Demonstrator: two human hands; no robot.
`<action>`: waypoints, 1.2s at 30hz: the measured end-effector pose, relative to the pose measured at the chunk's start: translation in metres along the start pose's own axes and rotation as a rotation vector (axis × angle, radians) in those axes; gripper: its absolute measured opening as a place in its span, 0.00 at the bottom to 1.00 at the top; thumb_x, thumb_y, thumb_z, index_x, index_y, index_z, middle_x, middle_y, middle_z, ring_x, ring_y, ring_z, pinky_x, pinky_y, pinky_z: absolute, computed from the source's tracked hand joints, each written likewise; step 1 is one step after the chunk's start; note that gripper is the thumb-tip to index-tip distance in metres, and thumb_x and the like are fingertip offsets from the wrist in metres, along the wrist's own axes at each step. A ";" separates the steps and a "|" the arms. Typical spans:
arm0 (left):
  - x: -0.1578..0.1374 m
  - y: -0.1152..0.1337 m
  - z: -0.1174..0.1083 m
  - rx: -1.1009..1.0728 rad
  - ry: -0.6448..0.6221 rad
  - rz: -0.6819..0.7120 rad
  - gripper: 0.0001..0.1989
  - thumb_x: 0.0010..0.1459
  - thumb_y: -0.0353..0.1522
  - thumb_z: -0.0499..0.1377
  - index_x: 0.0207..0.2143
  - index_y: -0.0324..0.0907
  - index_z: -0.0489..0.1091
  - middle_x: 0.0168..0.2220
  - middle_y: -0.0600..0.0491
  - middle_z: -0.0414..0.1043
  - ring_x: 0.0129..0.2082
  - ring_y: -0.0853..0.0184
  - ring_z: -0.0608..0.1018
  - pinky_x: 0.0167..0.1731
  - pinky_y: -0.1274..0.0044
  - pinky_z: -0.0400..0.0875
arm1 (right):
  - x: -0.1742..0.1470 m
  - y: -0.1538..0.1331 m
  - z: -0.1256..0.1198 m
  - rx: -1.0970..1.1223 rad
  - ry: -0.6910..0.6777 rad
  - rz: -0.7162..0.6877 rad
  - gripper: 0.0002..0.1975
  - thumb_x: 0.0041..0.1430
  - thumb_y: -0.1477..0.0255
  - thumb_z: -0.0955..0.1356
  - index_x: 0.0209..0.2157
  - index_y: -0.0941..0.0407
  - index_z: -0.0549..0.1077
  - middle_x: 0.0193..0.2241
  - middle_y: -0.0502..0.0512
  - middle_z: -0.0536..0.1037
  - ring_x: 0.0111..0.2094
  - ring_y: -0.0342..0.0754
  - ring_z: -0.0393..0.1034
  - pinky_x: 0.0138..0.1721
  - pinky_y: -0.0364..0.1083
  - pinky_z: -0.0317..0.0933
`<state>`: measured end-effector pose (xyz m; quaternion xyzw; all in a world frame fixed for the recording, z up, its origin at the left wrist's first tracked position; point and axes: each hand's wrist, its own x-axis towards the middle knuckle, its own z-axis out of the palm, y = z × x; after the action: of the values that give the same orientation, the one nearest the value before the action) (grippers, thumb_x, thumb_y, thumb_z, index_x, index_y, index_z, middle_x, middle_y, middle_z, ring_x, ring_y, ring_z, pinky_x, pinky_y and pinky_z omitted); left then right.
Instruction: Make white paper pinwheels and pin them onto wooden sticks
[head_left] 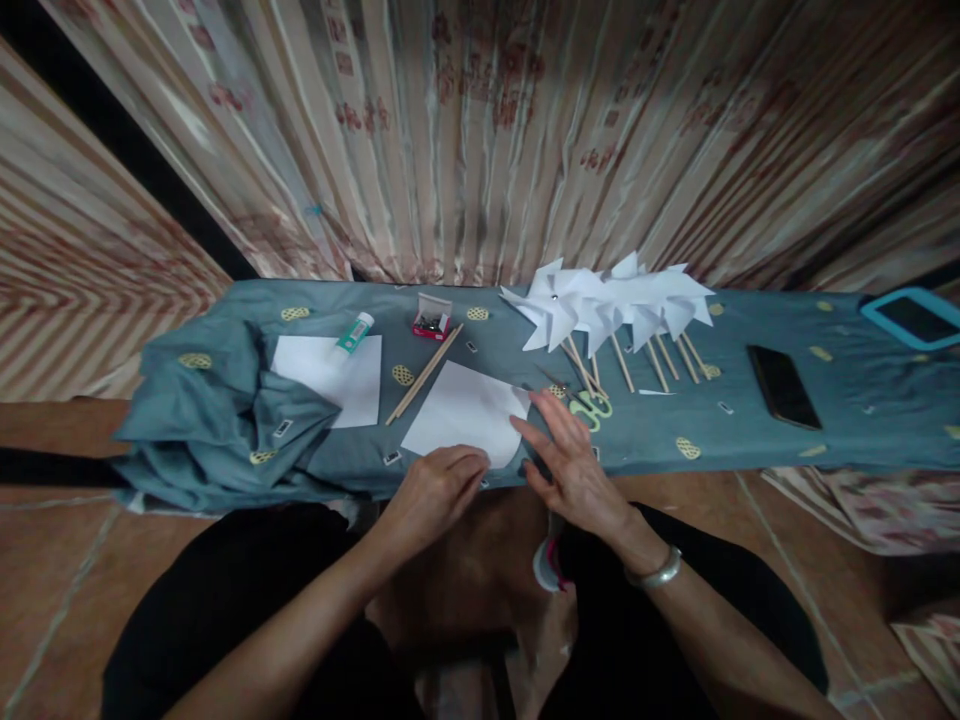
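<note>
A white sheet of paper lies slantwise near the front edge of the cloth-covered table, its near right side looking slightly curved. My left hand is closed at the sheet's near edge, fingertips pinched together on the paper. At its right edge, my right hand has its fingers apart, with the fingertips touching or just over the paper. Scissors with light green handles lie just beyond my right hand. Two thin wooden sticks rest left of the sheet, below a small open red box of pins.
Several white paper pinwheels on wooden sticks lie overlapping at the back right. More white paper with a glue stick on it is at left, beside bunched cloth. A black phone and a blue-framed device lie right.
</note>
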<state>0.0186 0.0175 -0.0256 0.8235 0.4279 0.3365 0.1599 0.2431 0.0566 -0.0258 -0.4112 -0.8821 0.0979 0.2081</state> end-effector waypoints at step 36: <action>-0.014 -0.020 0.001 0.446 -0.153 -0.029 0.26 0.61 0.30 0.55 0.60 0.30 0.55 0.63 0.35 0.58 0.65 0.53 0.58 0.61 0.58 0.58 | 0.092 0.007 0.045 0.194 0.092 0.180 0.14 0.61 0.69 0.66 0.48 0.55 0.74 0.44 0.57 0.80 0.44 0.54 0.72 0.48 0.53 0.63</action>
<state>0.0012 0.0180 -0.0434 0.8553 0.4900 0.1681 0.0106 0.1742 0.1315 -0.0421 -0.4706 -0.8176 0.1822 0.2774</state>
